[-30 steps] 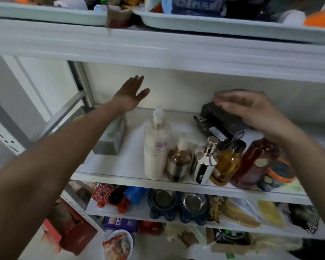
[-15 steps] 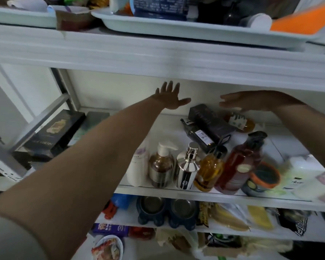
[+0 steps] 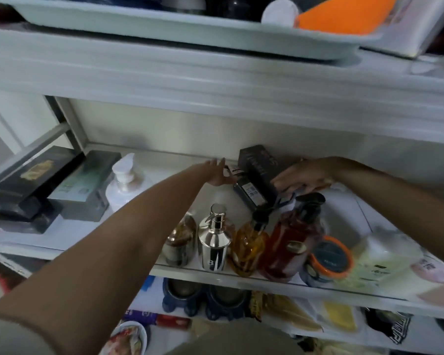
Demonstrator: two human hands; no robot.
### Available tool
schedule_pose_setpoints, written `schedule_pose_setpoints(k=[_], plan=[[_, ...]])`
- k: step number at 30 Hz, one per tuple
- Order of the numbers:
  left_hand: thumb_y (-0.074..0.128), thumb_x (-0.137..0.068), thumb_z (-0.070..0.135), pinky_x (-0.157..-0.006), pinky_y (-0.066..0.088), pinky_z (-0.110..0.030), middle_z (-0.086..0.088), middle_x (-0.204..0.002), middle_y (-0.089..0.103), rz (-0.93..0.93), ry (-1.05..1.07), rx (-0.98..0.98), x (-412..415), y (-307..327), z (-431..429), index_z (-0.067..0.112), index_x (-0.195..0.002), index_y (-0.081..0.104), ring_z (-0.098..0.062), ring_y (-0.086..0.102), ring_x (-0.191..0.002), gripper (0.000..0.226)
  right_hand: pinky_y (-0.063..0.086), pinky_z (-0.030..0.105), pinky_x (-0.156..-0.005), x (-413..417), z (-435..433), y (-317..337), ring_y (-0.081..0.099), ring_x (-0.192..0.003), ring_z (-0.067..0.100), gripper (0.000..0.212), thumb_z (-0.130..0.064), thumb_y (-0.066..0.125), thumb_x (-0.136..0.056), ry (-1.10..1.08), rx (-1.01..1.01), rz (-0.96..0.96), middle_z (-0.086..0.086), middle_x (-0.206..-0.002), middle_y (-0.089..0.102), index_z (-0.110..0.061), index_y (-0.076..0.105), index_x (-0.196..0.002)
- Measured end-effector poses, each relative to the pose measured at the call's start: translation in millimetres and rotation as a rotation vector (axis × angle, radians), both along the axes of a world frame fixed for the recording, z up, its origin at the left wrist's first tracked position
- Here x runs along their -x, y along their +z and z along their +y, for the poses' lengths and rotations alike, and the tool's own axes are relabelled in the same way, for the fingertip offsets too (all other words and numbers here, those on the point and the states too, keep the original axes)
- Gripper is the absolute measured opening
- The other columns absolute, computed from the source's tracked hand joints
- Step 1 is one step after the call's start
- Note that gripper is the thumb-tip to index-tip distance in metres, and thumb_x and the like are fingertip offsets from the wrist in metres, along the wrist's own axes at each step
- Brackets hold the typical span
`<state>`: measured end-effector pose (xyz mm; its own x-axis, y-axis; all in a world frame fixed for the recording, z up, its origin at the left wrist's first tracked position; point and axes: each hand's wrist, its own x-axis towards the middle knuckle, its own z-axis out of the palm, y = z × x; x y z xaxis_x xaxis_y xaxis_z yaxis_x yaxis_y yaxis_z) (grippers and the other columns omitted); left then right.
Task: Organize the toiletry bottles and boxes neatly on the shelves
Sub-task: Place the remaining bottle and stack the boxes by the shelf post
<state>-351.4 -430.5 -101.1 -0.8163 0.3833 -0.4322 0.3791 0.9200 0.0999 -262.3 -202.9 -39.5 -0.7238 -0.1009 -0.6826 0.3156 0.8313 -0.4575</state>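
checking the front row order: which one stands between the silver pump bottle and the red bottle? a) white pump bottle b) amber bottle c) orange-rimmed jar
b: the amber bottle stands directly between the silver pump bottle and the red bottle at the shelf front.

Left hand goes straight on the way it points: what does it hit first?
Likely the upper dark box just past the left hand; depth is unclear, so it could reach the back wall instead.
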Motion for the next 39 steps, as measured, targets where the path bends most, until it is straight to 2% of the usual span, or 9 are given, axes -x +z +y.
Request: schedule_pose_setpoints(k=[2, 5, 12, 19, 22, 25, 28, 33, 39], plan=[[0.032, -0.093, 0.062, -0.114, 0.016, -0.042, -0.012, -0.159, 0.004, -0.067, 0.016, 0.049, -3, 3, 7, 0.012, -0.151, -0.011, -0.030, 0.014, -0.145, 0.088, 0.039, 0.034, -0.107, 1, 0, -16, 0.055, -0.119, 0.015, 0.071, -0.056, 0.069, -0.073, 0.035, 0.024, -0.039, 0.000, -0.131, 0.058, -0.018, 0.053, -0.131], [0.038, -0.098, 0.047, -0.110, 0.024, -0.038, -0.013, -0.157, 0.018, -0.110, 0.008, 0.046, -5, 15, 19, 0.009, -0.151, -0.002, -0.030, 0.023, -0.142, 0.077, 0.041, 0.031, -0.104, 1, -10, -28, 0.052, -0.122, 0.021, 0.045, -0.034, 0.053, -0.094, 0.096, -0.037, -0.025, 0.004, -0.134, 0.053, -0.011, 0.050, -0.132], [0.048, -0.095, 0.047, -0.106, 0.040, -0.048, -0.011, -0.155, 0.024, -0.263, 0.096, 0.019, -7, 3, 29, 0.014, -0.152, 0.013, -0.034, 0.033, -0.137, 0.074, 0.044, 0.046, -0.103, 13, -27, -53, 0.057, -0.114, 0.030, 0.064, -0.050, 0.064, -0.075, 0.159, -0.084, -0.028, 0.011, -0.127, 0.058, -0.010, 0.057, -0.124], [0.051, -0.097, 0.036, -0.105, 0.040, -0.050, -0.018, -0.156, 0.016, -0.421, 0.283, -0.146, -10, -1, 20, 0.009, -0.151, 0.009, -0.039, 0.038, -0.133, 0.074, 0.050, 0.045, -0.095, 34, -33, -70, 0.065, -0.099, 0.029, 0.053, -0.046, 0.069, -0.075, 0.098, -0.130, -0.019, 0.013, -0.110, 0.066, -0.011, 0.061, -0.113], [0.050, -0.097, 0.032, -0.105, 0.039, -0.051, -0.021, -0.155, 0.019, -0.446, 0.330, -0.200, -9, -2, 17, 0.008, -0.151, 0.009, -0.040, 0.038, -0.133, 0.072, 0.056, 0.032, -0.077, 35, -29, -83, 0.070, -0.081, 0.018, 0.028, -0.037, 0.067, -0.083, -0.026, -0.009, -0.005, 0.004, -0.088, 0.072, -0.015, 0.062, -0.100], [0.051, -0.097, 0.030, -0.105, 0.040, -0.050, -0.022, -0.153, 0.023, -0.442, 0.346, -0.238, -8, -2, 17, 0.007, -0.150, 0.012, -0.040, 0.039, -0.132, 0.070, 0.057, 0.024, -0.061, 32, -24, -99, 0.070, -0.068, 0.008, 0.040, -0.046, 0.069, -0.078, -0.070, 0.049, 0.071, -0.008, -0.073, 0.073, -0.012, 0.063, -0.097], [0.050, -0.098, 0.029, -0.105, 0.041, -0.048, -0.022, -0.152, 0.024, -0.435, 0.344, -0.249, -8, -3, 20, 0.007, -0.150, 0.015, -0.038, 0.040, -0.132, 0.066, 0.054, 0.033, -0.081, 27, -41, -105, 0.068, -0.086, 0.017, 0.022, -0.030, 0.065, -0.085, -0.091, 0.083, 0.098, 0.001, -0.083, 0.071, -0.012, 0.057, -0.095], [0.048, -0.099, 0.029, -0.104, 0.042, -0.048, -0.022, -0.151, 0.027, -0.434, 0.358, -0.254, -7, -2, 22, 0.005, -0.149, 0.016, -0.038, 0.043, -0.130, 0.064, 0.046, 0.042, -0.099, 28, -49, -109, 0.064, -0.098, 0.022, 0.049, -0.042, 0.075, -0.072, -0.168, 0.112, 0.078, 0.006, -0.105, 0.067, -0.014, 0.059, -0.109], [0.045, -0.100, 0.031, -0.102, 0.044, -0.046, -0.026, -0.146, 0.034, -0.458, 0.406, -0.319, -6, -1, 19, -0.001, -0.145, 0.025, -0.038, 0.047, -0.126, 0.059, 0.054, 0.026, -0.063, 24, -35, -109, 0.071, -0.076, 0.015, 0.044, -0.050, 0.076, -0.072, -0.244, 0.321, 0.001, 0.003, -0.087, 0.074, -0.015, 0.069, -0.096]])
